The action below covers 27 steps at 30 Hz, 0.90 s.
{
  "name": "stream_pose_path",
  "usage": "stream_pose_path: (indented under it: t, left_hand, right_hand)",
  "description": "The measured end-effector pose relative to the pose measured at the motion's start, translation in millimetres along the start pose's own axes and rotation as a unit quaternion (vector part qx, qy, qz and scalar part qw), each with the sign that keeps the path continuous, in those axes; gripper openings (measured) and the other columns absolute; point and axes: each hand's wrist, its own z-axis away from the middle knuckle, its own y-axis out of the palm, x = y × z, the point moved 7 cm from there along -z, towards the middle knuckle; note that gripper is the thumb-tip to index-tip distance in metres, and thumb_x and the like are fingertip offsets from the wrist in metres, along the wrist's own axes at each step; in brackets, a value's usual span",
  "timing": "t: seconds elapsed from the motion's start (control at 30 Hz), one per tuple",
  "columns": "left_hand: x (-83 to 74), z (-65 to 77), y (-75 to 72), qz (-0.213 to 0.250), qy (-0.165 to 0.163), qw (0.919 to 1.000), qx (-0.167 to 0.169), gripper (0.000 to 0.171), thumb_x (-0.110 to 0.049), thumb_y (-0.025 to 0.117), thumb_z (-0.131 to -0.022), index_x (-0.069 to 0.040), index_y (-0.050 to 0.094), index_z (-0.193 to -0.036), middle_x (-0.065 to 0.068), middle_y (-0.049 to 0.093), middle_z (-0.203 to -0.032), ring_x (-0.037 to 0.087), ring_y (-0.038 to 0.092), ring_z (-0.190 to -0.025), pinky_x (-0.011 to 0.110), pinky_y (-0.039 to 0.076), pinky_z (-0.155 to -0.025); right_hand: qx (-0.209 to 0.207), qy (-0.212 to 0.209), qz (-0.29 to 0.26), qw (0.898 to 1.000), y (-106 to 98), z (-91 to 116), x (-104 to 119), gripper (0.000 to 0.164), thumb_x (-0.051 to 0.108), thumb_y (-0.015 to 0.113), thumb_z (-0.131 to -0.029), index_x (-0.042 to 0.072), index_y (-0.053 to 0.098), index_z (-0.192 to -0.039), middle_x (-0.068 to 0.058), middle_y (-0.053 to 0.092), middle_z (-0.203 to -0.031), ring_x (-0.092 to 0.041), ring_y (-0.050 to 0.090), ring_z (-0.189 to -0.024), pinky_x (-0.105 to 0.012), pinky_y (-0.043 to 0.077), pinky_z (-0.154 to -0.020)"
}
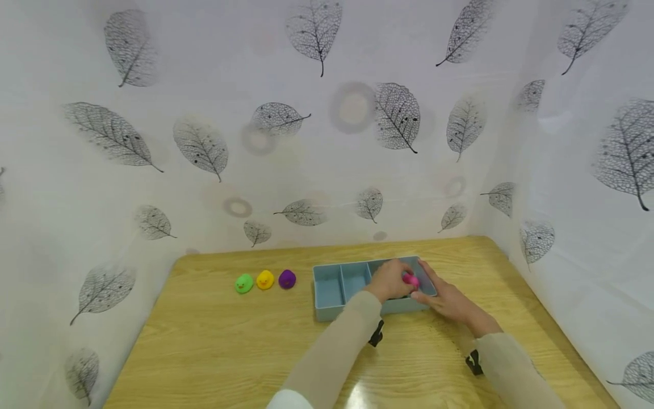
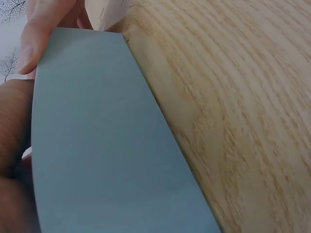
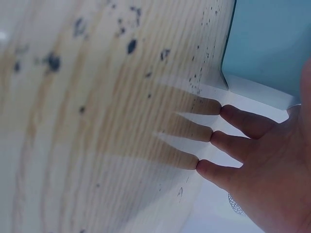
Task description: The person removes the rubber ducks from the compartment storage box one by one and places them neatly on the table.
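Note:
A blue-grey divided tray (image 1: 328, 312) stands on the wooden table. Over its right part, my left hand (image 1: 392, 279) pinches a small pink rubber duck (image 1: 411, 281), which the fingers partly cover. My right hand (image 1: 449, 298) is at the tray's right end, its thumb on the near rim and a finger along the end wall. In the right wrist view, three fairly straight fingers (image 3: 238, 145) of that hand touch the table beside the tray. To the tray's left sit a green duck (image 1: 244, 283), a yellow duck (image 1: 265, 280) and a purple duck (image 1: 287, 279) in a row.
Leaf-patterned white sheeting (image 1: 327, 165) rises behind and beside the wooden table (image 1: 230, 346). The tray's two left compartments show bare floors; my left hand and forearm hide part of the right side. Dark specks dot the wood near my right hand.

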Motion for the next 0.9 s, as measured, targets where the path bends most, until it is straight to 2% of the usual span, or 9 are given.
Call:
stream_pose_path:
  t: [0.13, 0.33, 0.7, 0.9]
  left_hand:
    - [-0.4, 1.3, 0.6, -0.026, -0.016, 0.9995, -0.006, 0.034, -0.034, 0.081, -0.093, -0.025, 0.076, -0.126, -0.001, 0.065, -0.133, 0.015, 0.066, -0.108, 0.034, 0.058, -0.09]
    - [-0.7, -0.8, 2.0, -0.037, -0.034, 0.9987, -0.009, 0.032, -0.036, 0.079, -0.094, -0.025, 0.077, -0.124, -0.003, 0.064, -0.134, 0.016, 0.066, -0.11, 0.039, 0.057, -0.095]
    - [0.1, -8.7, 4.9, -0.05, -0.044, 0.9976, -0.017, 0.022, -0.037, 0.082, -0.092, -0.025, 0.081, -0.11, -0.007, 0.07, -0.118, 0.013, 0.068, -0.095, 0.033, 0.058, -0.081]
    - [0.9, -10.8, 7.5, -0.038, -0.035, 0.9985, -0.018, 0.018, -0.034, 0.081, -0.093, -0.025, 0.081, -0.108, -0.007, 0.071, -0.114, 0.01, 0.065, -0.089, 0.031, 0.057, -0.076]
  right_hand:
    - [-0.003, -0.002, 0.002, 1.0, 0.6, -1.2, -1.1, 0.091, 0.048, 0.059, -0.106, 0.019, 0.002, -0.171, -0.044, 0.032, -0.159, -0.064, 0.054, -0.129, -0.074, 0.046, -0.104]
    - [-0.008, -0.005, 0.001, 1.0, 0.6, -2.7, -3.4, 0.091, 0.048, 0.059, -0.106, 0.02, 0.002, -0.171, -0.043, 0.032, -0.161, -0.062, 0.055, -0.13, -0.073, 0.047, -0.104]
    - [-0.006, 0.0, -0.004, 1.0, 1.9, -3.7, -5.2, 0.092, 0.049, 0.06, -0.105, 0.023, 0.002, -0.171, -0.041, 0.032, -0.161, -0.057, 0.06, -0.126, -0.072, 0.047, -0.105]
    - [-0.004, 0.005, -0.007, 1.0, 1.1, -2.8, -5.5, 0.092, 0.049, 0.06, -0.105, 0.023, 0.002, -0.171, -0.042, 0.032, -0.161, -0.059, 0.058, -0.128, -0.073, 0.047, -0.105]
